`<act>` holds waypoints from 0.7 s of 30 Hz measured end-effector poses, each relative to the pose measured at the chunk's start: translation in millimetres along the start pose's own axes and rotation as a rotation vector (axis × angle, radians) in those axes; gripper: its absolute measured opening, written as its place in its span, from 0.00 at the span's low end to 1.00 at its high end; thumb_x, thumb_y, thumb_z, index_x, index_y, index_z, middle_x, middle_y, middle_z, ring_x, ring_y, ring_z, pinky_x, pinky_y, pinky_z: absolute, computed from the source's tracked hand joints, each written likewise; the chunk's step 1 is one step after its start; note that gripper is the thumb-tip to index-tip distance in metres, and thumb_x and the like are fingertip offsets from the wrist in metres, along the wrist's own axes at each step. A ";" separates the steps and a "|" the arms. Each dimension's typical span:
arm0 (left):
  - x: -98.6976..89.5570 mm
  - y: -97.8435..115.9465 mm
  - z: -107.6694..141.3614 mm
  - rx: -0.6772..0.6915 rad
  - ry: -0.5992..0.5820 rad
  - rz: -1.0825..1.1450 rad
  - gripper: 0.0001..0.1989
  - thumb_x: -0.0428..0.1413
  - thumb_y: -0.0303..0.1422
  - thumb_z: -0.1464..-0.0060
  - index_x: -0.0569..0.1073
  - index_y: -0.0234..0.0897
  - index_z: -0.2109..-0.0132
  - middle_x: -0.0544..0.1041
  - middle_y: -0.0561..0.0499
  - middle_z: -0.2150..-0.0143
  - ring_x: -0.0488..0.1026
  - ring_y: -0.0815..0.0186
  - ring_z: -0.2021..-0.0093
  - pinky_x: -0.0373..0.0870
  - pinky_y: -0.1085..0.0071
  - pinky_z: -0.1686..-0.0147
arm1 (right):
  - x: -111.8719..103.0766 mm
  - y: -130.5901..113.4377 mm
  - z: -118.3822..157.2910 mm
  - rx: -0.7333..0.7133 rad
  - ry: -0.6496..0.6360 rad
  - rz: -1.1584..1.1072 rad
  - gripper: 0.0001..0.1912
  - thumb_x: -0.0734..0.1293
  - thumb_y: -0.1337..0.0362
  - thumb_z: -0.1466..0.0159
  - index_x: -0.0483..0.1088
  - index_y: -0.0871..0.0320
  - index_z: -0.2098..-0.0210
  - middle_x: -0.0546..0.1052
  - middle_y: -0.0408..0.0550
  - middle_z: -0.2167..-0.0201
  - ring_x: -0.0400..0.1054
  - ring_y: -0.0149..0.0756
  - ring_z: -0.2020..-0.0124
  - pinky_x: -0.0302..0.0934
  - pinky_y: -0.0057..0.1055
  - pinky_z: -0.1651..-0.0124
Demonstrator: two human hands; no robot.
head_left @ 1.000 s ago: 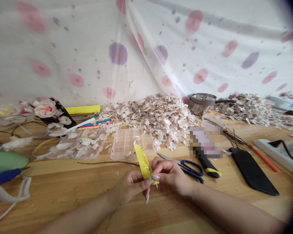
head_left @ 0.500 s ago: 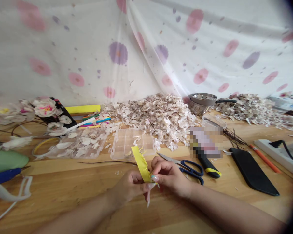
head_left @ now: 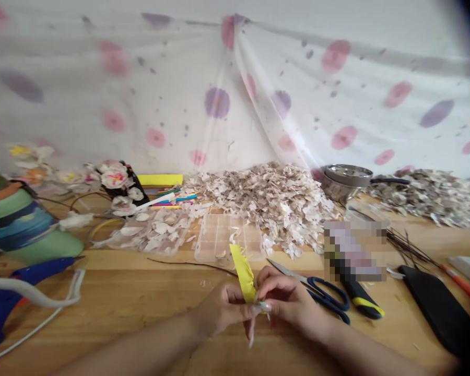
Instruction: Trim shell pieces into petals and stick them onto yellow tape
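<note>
A strip of yellow paper (head_left: 243, 271) with a ragged, fringed right edge stands up between my hands. My left hand (head_left: 229, 308) pinches its lower end from the left. My right hand (head_left: 284, 297) is closed at the same lower end, its fingertips meeting those of my left hand. Where the strip passes between the fingertips it is hidden. A thin dark wire (head_left: 191, 262) runs from the left to behind my hands. Scissors with blue handles (head_left: 329, 295) lie just right of my right hand.
Behind are a clear divided box (head_left: 215, 230), a heap of pale flakes (head_left: 274, 193) and metal bowls (head_left: 347, 180). At left stand a green pot (head_left: 35, 224) and a blue glue gun (head_left: 43, 269); at right lie a black-and-yellow handle (head_left: 362, 300) and a black sheath (head_left: 434, 308).
The view has turned left, so everything sits farther right and the green pot shows more fully. Both hands keep their hold on the yellow strip.
</note>
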State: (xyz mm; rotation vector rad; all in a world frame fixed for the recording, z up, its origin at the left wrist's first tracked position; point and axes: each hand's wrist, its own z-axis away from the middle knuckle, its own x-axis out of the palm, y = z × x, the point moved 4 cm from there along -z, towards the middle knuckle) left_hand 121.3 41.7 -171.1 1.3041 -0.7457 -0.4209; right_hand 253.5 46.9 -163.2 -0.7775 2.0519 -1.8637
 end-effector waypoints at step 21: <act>-1.1 -4.3 1.2 -0.037 0.115 -0.103 0.30 0.54 0.62 0.62 0.66 0.36 0.76 0.64 0.55 0.82 0.59 0.72 0.82 0.57 0.74 0.78 | -17.3 -25.0 18.9 -0.166 0.319 0.465 0.15 0.58 0.51 0.35 0.67 0.54 0.68 0.71 0.46 0.71 0.67 0.35 0.68 0.66 0.31 0.65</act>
